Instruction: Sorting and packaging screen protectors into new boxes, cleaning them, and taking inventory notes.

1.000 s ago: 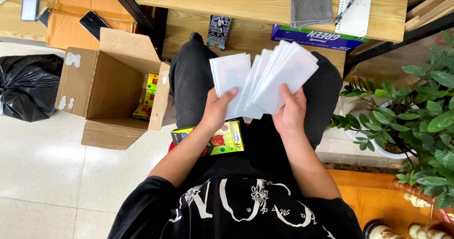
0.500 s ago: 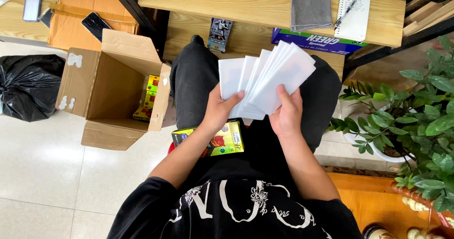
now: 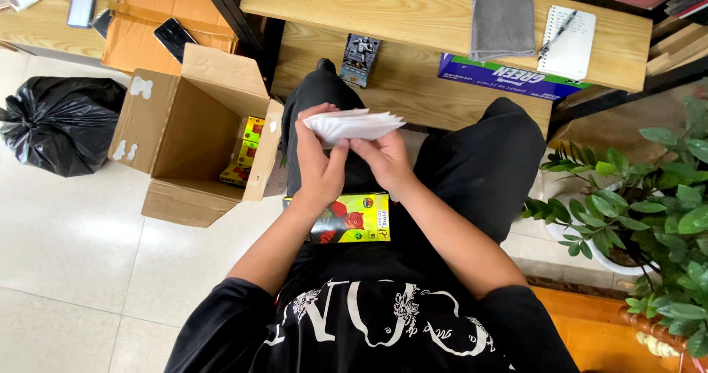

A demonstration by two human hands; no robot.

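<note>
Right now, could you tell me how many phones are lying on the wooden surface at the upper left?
2. A phone with a pale blue-grey back lies near the top left corner; a black phone lies to its right, just above the open cardboard box. Others may be hidden beyond the frame.

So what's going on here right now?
A seated person holds a stack of white cards over their lap with both hands: the left hand cups it from below and the right hand steadies its underside. A yellow packet lies on their lap. To their left an open cardboard box stands on the floor with more yellow packets inside.
</note>
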